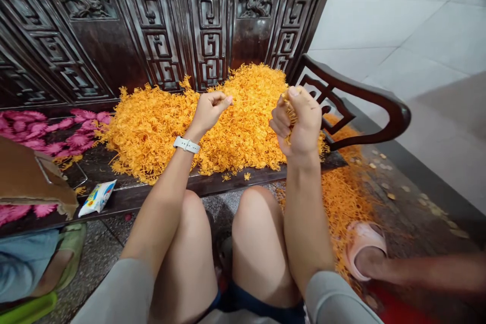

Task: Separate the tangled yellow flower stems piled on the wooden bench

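A large heap of small, spidery yellow-orange plastic flower pieces [152, 126] lies on the dark wooden bench [212, 182]. My right hand [304, 116] is raised above the heap's right end, its fingers curled around several of the same yellow-orange flower pieces [291, 111]. Over the middle of the heap is my left hand [210, 109], with a pale watch on the wrist. Its thumb and fingers are pressed together; whatever they may hold is too small or hidden to name.
Pink flower-shaped pieces [81, 129], a cardboard box [34, 177] and a white-and-blue packet [97, 197] are at the left. A curved armrest [379, 104] bounds the right. Orange pieces [347, 197] cover the floor near another person's pink-slippered foot [366, 248]. Another person's green shoe [70, 250] shows lower left.
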`<state>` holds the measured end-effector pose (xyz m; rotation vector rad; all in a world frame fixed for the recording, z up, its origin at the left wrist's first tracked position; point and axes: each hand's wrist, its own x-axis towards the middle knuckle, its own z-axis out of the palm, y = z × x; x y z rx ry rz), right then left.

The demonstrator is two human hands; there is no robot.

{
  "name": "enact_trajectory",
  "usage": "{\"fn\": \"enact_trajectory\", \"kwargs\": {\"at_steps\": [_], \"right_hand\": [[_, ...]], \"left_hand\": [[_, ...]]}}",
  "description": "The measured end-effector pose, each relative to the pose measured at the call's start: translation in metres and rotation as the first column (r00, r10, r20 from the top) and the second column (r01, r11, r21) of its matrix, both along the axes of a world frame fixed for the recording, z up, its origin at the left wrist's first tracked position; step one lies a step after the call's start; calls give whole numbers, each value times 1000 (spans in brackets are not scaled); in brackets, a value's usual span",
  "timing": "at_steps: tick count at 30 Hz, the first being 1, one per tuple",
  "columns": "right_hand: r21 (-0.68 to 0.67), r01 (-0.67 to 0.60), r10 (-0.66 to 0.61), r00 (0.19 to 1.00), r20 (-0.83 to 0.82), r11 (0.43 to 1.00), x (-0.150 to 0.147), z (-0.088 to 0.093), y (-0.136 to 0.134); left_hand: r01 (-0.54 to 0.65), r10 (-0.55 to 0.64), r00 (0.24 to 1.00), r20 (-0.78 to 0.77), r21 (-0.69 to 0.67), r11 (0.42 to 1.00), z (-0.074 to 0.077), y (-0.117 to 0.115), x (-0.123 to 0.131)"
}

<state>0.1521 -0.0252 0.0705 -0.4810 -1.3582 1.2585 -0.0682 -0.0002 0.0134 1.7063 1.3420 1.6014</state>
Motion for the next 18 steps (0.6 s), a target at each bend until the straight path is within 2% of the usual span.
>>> {"fn": "enact_trajectory", "kwargs": {"at_steps": [3,6,9,13,14,16,17,18], "right_hand": [[-36,10,-9,1000,22,999,-1,-3,3],[-63,11,-11,1000,-2,998,-1,-6,5],[-81,0,1,1000,20,997,3,0,-1],[-46,-29,33,994,106,999,11,7,-1],[-41,15,-10,992,124,999,12,4,5],[-51,226,-212,957,201,973,12,-12,24],[-49,368,-342,899,275,928,12,-23,34],[-24,505,-461,805,373,863,11,-35,44]], "left_hand": [[-47,47,999,5,28,998,-1,3,5],[-88,85,993,86,30,996,-6,8,11],[-75,73,989,126,13,997,-9,11,16],[-80,78,992,97,19,997,-11,11,20],[-98,96,992,86,25,995,-10,11,20],[-164,161,985,71,45,985,-10,12,21],[-199,195,979,65,54,979,-10,12,22],[-223,220,974,57,58,973,-9,12,23]]}}
